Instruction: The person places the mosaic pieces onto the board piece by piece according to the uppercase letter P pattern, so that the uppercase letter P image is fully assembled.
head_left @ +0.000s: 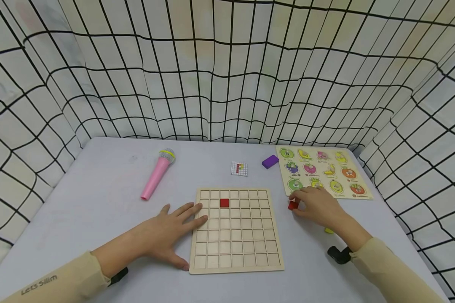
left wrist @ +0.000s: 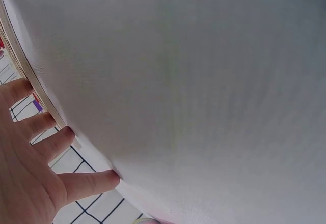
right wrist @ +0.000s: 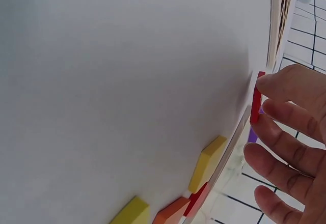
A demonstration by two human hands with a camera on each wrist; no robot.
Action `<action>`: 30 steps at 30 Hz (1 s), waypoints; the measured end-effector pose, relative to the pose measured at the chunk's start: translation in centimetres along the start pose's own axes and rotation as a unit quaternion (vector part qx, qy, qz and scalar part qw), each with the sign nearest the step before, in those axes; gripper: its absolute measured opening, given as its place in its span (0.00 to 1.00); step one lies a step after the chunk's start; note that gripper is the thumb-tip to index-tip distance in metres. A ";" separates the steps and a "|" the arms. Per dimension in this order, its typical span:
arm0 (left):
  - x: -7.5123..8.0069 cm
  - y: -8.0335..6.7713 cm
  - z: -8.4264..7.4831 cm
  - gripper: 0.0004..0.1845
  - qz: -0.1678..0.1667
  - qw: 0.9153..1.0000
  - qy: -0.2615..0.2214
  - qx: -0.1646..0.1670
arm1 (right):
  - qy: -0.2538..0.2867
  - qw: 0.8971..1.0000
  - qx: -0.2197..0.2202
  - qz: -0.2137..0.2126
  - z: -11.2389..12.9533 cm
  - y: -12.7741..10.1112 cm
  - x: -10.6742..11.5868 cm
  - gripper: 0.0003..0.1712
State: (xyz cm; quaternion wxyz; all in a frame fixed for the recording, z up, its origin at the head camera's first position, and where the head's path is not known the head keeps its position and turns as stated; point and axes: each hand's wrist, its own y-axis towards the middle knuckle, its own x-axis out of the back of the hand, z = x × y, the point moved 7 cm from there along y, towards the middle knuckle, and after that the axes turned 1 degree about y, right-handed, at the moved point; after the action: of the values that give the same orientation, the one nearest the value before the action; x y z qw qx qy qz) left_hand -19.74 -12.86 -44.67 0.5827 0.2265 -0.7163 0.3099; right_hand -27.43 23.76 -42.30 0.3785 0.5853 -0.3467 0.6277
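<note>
A pale wooden board [head_left: 236, 235] with a grid of square recesses lies on the table in the head view. One red square tile [head_left: 224, 203] sits in a recess near its top, left of centre. My left hand [head_left: 167, 233] rests with spread fingers at the board's left side, some fingertips over the edge. To the right of the board, my right hand [head_left: 318, 206] pinches another red tile [right wrist: 257, 99] between thumb and fingers. Under that hand, the right wrist view shows a yellow tile [right wrist: 208, 164], an orange tile [right wrist: 172, 211] and other coloured tiles on the table.
Behind the right hand lies a fruit picture board [head_left: 326, 168], with a purple block [head_left: 270, 161] beside it. A small grid card [head_left: 239, 168] is beyond the wooden board. At the back left lies a pink toy microphone [head_left: 156, 176]. Black netting surrounds the table's back and sides.
</note>
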 end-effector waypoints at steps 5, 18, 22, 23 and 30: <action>-0.1 0.0 0.0 0.64 0.003 1.000 -0.004 0.001 | 0.003 1.000 0.013 -0.011 0.8 0.5 0.3 0.18; -0.2 0.0 0.0 0.65 0.004 1.000 -0.001 0.003 | 0.012 0.999 0.030 -0.009 2.5 1.8 0.6 0.18; -0.1 0.0 0.0 0.64 -0.002 1.000 0.002 -0.002 | 0.014 0.999 0.030 -0.004 3.1 2.2 0.6 0.18; -0.1 0.0 -0.1 0.64 -0.003 1.000 0.003 -0.003 | 0.015 0.999 0.032 -0.005 3.2 2.3 0.7 0.18; 0.0 0.0 -0.1 0.64 -0.004 1.000 0.001 -0.004 | 0.021 0.998 0.053 -0.017 4.4 2.9 1.1 0.18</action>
State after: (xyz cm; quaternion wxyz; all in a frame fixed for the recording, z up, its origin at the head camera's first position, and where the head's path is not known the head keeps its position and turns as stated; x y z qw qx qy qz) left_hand -19.69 -12.82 -44.70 0.5855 0.2272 -0.7161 0.3046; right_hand -27.94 18.62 -40.81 0.3649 0.5969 -0.2950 0.6508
